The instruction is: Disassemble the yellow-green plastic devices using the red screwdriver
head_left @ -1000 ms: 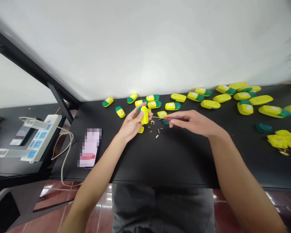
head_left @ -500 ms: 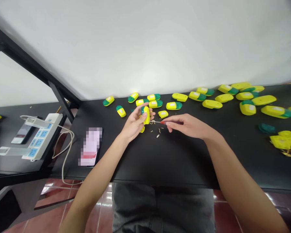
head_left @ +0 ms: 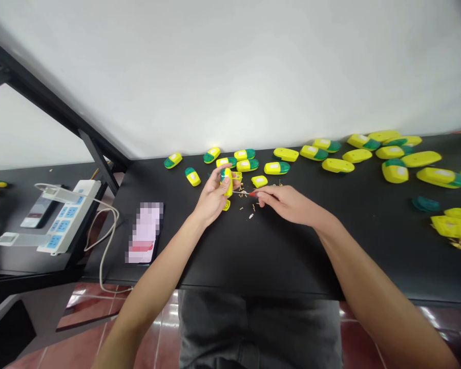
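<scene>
My left hand (head_left: 212, 197) is closed round a small yellow and green plastic case (head_left: 227, 182), held on edge above the black table (head_left: 253, 251). My right hand (head_left: 286, 204) pinches a small red-handled screwdriver (head_left: 250, 193) whose metal tip points left at the case. Several tiny brass screws (head_left: 251, 207) lie scattered on the table just below both hands. A small yellow piece (head_left: 225, 206) sits under my left hand.
Several yellow and green cases (head_left: 248, 160) lie in a row along the back edge, with more (head_left: 403, 159) and loose yellow shells (head_left: 451, 225) at the right. A phone (head_left: 145, 233) lies left of my arm. A white power strip (head_left: 63, 218) sits on the side table.
My right hand has moved left, bringing the screwdriver tip up to the case. My left hand has turned the case slightly and stayed in place.
</scene>
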Demonstrator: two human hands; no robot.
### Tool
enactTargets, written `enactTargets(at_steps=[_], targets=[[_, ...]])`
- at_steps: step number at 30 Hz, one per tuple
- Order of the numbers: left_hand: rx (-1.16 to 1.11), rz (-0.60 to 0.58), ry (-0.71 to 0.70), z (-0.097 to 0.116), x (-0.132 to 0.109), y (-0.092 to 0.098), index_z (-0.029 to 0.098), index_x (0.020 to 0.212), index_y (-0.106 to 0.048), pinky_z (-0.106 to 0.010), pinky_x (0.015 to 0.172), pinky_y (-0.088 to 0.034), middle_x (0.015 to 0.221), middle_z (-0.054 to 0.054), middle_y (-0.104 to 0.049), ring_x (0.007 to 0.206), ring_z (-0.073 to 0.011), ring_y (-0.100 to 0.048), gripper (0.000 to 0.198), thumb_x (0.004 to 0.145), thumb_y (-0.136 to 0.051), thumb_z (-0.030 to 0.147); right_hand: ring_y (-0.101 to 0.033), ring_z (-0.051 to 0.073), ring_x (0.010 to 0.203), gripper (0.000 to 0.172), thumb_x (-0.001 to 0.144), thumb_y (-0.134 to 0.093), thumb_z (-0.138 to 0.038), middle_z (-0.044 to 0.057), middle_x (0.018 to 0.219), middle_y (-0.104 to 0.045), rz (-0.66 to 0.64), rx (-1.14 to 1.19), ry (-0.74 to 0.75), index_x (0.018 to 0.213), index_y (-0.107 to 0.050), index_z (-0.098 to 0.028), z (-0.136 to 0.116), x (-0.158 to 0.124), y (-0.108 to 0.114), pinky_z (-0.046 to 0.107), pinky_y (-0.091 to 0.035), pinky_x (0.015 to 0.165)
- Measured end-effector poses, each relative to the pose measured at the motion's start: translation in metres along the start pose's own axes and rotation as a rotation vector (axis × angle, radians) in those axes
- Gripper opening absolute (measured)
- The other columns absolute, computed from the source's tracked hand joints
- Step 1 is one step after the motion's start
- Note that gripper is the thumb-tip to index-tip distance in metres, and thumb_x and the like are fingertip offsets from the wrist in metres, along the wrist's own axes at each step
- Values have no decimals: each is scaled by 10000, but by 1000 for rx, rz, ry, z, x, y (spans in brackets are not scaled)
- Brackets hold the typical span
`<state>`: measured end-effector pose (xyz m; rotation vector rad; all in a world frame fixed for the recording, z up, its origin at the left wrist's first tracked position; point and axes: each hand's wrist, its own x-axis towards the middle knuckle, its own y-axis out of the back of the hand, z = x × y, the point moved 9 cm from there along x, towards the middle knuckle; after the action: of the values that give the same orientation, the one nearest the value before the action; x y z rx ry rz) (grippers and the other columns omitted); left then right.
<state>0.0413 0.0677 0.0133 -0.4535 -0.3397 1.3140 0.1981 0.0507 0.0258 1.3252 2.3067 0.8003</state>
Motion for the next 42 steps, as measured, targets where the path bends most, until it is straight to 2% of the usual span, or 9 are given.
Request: enactTargets(at_steps=[3, 9, 15, 23, 29, 32, 35, 40, 42], targets=[[36, 23, -13, 2, -1, 1, 277, 1204, -680, -302, 984, -454, 970, 13, -611, 867, -121, -597, 341, 880, -785, 279, -666, 214, 717, 403, 1000, -416, -469, 69, 823, -751, -73, -11, 17, 830, -685, -221, -2, 1, -8, 351, -511, 727], [44, 28, 9, -2, -2, 0, 266, 1178, -682, -300, 979, -458, 976, 4, -624, 872, -124, -598, 301, 892, -775, 284, -714, 260, 903, 283, 923, -602, -444, 89, 1047, -790, 141, -6, 63, 1035, -746, -227, -2, 1, 10, 379, -527, 834], [71, 71, -17, -1, 0, 7, 291, 1153, -684, -259, 923, -472, 973, 13, -621, 848, -113, -582, 322, 859, -810, 324, -672, 223, 728, 456, 1021, -400, -501, 73, 829, -752, -10, -47, -3, 937, -740, -208, 4, 3, -7, 342, -490, 733], [34, 86, -10, -2, -1, 6, 270, 1151, -681, -258, 910, -466, 968, 22, -621, 832, -100, -591, 260, 902, -757, 267, -697, 268, 952, 318, 979, -532, -436, 92, 1085, -777, 191, -78, 140, 1068, -775, -250, -4, 4, 6, 387, -507, 875], [23, 69, -15, 4, -1, 1, 293, 1284, -638, -302, 964, -473, 971, 21, -628, 852, -111, -641, 412, 894, -766, 255, -641, 216, 700, 489, 1031, -367, -508, 61, 770, -713, 0, -27, 5, 785, -678, -223, 4, 4, -5, 358, -492, 733], [24, 65, 11, 2, -1, 0, 277, 1277, -633, -341, 1036, -471, 985, 13, -647, 954, -145, -694, 403, 897, -768, 271, -693, 242, 838, 324, 954, -541, -493, 68, 946, -769, 49, 81, 0, 942, -721, -224, 6, 3, 1, 373, -522, 797], [20, 54, 3, 3, -1, 0, 304, 1344, -590, -362, 1061, -463, 1004, 8, -677, 1019, -168, -706, 476, 902, -766, 300, -712, 268, 945, 308, 862, -683, -502, 73, 1060, -781, 138, 172, -28, 997, -720, -227, 7, 0, 10, 394, -541, 861], [21, 42, -25, 5, -2, -1, 371, 1478, -472, -355, 1069, -444, 997, 17, -700, 1039, -168, -705, 642, 908, -759, 301, -677, 227, 794, 440, 988, -466, -558, 62, 886, -764, 14, 87, -52, 806, -679, -218, 2, -1, 2, 380, -512, 801], [31, 40, -32, 6, -2, -1, 374, 1501, -449, -343, 1057, -451, 973, 23, -703, 1015, -161, -711, 690, 897, -772, 292, -680, 228, 817, 418, 984, -476, -549, 69, 917, -767, -2, 101, -51, 841, -685, -217, 3, -1, 1, 384, -512, 816]])
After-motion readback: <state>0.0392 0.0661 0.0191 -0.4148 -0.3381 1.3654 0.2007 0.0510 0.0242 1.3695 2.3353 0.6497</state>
